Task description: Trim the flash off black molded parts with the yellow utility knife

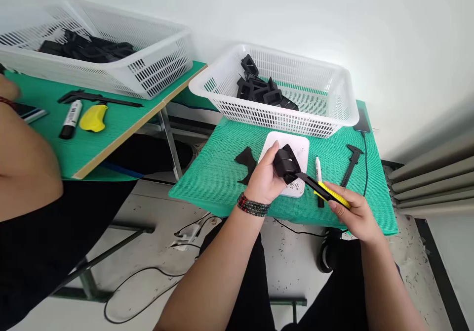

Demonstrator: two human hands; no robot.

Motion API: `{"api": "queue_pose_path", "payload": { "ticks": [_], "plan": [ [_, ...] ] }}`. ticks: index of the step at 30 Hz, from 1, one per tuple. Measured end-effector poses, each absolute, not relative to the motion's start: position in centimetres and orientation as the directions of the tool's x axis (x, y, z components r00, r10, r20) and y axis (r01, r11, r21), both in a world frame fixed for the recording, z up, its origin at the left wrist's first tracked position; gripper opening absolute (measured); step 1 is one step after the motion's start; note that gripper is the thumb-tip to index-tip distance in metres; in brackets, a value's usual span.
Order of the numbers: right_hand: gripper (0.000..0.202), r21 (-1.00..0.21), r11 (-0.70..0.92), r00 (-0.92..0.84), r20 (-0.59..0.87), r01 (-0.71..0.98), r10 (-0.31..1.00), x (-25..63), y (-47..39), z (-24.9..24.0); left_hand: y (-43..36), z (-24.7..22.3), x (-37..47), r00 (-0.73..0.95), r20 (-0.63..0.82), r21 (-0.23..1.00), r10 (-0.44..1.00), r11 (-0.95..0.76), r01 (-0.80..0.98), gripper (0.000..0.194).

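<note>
Over a white digital scale (303, 148), my left hand (263, 179) is closed around a black molded plastic part (286, 165). My right hand (353, 212) grips a yellow and black utility knife (333, 192), its blade pointing left and meeting the part's lower right edge. A flat black scrap (246, 162) with curved edges lies on the green mat just left of the scale. Right of the scale is a white marker (318, 168) with a black end, partly hidden behind the knife. A dark caliper (351, 164) rests farther right.
Behind the scale stands a white plastic basket (274, 118) with several black parts (261, 89). A dark phone-like device (362, 120) with a cable sits at the right edge. On the left table are another basket (159, 64), a caliper, a marker and a co-worker's arm (27, 148).
</note>
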State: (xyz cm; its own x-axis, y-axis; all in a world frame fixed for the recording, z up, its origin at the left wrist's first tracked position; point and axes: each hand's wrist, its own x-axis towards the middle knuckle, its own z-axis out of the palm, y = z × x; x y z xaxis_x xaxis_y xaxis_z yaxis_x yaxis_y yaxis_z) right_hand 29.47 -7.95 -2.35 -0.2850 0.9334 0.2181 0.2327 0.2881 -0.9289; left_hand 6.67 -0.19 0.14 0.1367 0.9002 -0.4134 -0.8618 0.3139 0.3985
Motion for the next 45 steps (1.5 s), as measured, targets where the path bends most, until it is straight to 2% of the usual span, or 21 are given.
{"api": "queue_pose_path", "payload": {
  "ticks": [6,12,17,24,31,40,45],
  "plan": [
    [0.039,-0.959,0.221,-0.210,0.183,0.177,0.961,29.7,-7.9,-2.5,-0.4,0.3,5.8,0.118,-0.344,0.305,0.932,0.230,-0.924,0.011],
    [0.041,-0.972,0.195,-0.178,0.171,0.132,0.969,29.5,-7.8,-2.8,-0.3,1.1,5.9,0.142,-0.417,0.210,0.898,0.247,-0.946,0.012],
    [0.044,-0.982,0.164,-0.140,0.150,0.091,0.979,29.7,-8.1,-3.0,-0.2,1.3,6.0,0.116,-0.461,0.220,0.880,0.240,-0.946,0.015],
    [0.048,-0.970,0.155,-0.171,0.123,0.188,0.978,29.3,-8.1,-2.9,-0.5,1.6,6.6,0.131,-0.487,0.241,0.863,0.278,-0.930,0.016],
    [0.047,-0.973,0.131,-0.189,0.095,0.192,0.977,29.0,-7.9,-2.6,-0.5,1.7,6.7,0.143,-0.493,0.231,0.858,0.288,-0.929,0.025],
    [0.047,-0.981,0.111,-0.178,0.082,0.159,0.981,29.1,-8.1,-2.7,-0.5,2.0,6.9,0.112,-0.531,0.249,0.840,0.281,-0.927,0.016],
    [0.048,-0.990,0.056,-0.203,0.028,0.133,0.979,29.1,-8.1,-2.6,-0.4,1.6,6.8,0.093,-0.496,0.277,0.863,0.260,-0.925,0.016]
  ]
}}
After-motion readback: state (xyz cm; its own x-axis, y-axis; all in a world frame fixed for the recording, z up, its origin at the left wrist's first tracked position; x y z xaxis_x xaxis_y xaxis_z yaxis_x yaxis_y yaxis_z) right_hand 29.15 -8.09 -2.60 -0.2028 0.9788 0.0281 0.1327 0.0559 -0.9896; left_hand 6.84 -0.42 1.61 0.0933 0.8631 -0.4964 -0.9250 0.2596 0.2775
